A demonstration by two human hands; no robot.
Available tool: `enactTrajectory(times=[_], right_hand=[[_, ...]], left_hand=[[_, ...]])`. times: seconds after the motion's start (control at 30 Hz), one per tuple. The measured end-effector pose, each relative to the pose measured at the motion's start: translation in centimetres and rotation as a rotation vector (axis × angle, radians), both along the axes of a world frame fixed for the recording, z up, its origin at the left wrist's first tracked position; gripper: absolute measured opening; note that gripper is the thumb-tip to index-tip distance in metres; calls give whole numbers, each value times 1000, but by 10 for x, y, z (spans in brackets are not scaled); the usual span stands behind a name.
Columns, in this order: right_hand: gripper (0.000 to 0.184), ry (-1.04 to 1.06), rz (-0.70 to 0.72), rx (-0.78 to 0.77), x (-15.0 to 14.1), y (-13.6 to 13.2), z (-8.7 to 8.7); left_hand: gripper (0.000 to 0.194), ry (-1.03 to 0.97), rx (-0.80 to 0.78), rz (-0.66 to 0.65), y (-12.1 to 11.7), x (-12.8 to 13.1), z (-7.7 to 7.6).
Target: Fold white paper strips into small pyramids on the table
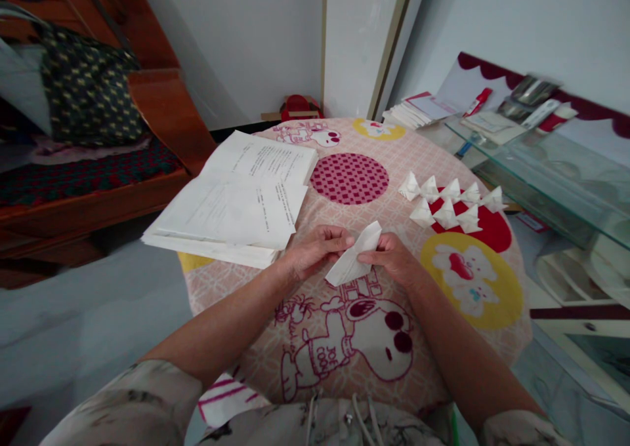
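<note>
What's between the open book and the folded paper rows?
Only tablecloth, with its pink checkered circle, lies between the open book and the folded paper rows in the head view.

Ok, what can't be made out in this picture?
Head view, all four:
Right hand: some fingertips, hidden behind the folded paper.
Printed pages: wording, too small and blurred.
Patterned bag: contents, hidden by its fabric.
Glass shelf: far end, cut by the right edge.

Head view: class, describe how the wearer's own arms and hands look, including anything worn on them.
The left hand and right hand are ungloved, and no watch or bracelet shows. Both forearms are bare. The left sleeve is pale and loose with dark, irregular markings; the right sleeve, partly cut off, is also pale.
</note>
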State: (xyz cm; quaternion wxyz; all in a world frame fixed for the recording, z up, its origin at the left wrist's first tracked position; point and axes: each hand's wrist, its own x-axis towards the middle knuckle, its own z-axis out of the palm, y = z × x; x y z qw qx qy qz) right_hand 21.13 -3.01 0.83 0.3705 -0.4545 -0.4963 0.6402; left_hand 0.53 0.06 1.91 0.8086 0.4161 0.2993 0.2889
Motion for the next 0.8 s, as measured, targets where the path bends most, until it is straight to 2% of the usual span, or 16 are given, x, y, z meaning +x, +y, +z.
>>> enactTrajectory(times=[0.53, 0.8], right_hand=[[27, -16, 13, -26, -1, -1, 6], [29, 34, -29, -31, -1, -2, 5]], left_hand=[[43, 8, -6, -35, 0, -1, 2], [44, 2, -2, -53, 1, -2, 2]])
